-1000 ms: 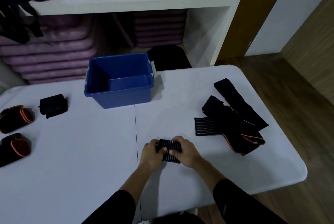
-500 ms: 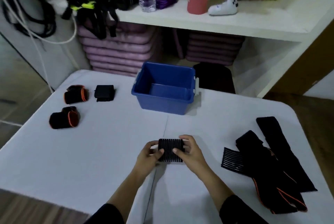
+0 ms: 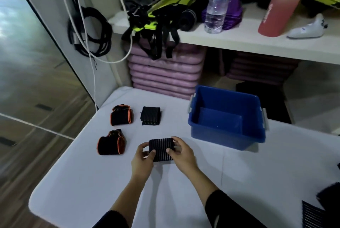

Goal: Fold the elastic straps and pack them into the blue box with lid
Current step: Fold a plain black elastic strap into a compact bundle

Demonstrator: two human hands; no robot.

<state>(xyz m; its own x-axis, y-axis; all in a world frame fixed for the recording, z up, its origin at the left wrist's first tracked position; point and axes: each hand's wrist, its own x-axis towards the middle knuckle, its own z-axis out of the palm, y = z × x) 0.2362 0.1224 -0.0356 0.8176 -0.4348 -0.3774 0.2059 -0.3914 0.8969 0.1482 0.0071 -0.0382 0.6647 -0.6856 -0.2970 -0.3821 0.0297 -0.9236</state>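
Note:
A folded black ribbed strap [image 3: 161, 149] is held between my left hand [image 3: 142, 159] and my right hand [image 3: 181, 151], just above the white table [image 3: 239, 181]. The open blue box [image 3: 227, 117] stands to the right of it, farther back, with nothing inside; no lid shows. Three folded straps lie left of my hands: two with orange edges [image 3: 121, 116] [image 3: 111, 143] and one plain black [image 3: 150, 115]. Unfolded black straps [image 3: 323, 207] show at the lower right edge.
The table's left edge [image 3: 73, 152] and rounded near corner are close to the folded straps. Behind the table a white shelf [image 3: 239, 40] carries a water bottle [image 3: 218, 1], a pink bottle [image 3: 276, 7] and harness straps. Purple mats [image 3: 163, 73] are stacked below.
My view has swung left and my hands have carried the folded strap to the left of the table, close to the three folded straps. The pile of unfolded straps has slid nearly out of view.

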